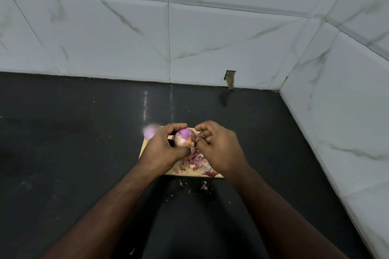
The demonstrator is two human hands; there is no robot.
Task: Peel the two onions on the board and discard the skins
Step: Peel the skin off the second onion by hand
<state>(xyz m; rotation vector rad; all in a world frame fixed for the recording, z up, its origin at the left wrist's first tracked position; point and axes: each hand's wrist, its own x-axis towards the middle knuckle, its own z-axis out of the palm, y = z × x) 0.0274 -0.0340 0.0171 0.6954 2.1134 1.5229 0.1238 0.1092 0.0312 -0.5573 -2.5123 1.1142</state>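
two onions are counted: one onion (185, 137) held above the board (145, 147), a second onion (151, 131) at its far left corner. one board, one heap of skins (194, 161), two hands are seen.

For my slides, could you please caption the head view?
Left hand holds an onion over the board while right hand picks off skin.

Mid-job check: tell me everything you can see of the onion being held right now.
The held onion is round, glossy purple on top and paler, whitish toward its lower end, where tan papery scraps of skin still cling. It is lifted just above the wooden board, over the pile of skins. The left hand grips it, fingers over the top and thumb below; the right hand picks at its lower right side. Its far side is hidden.
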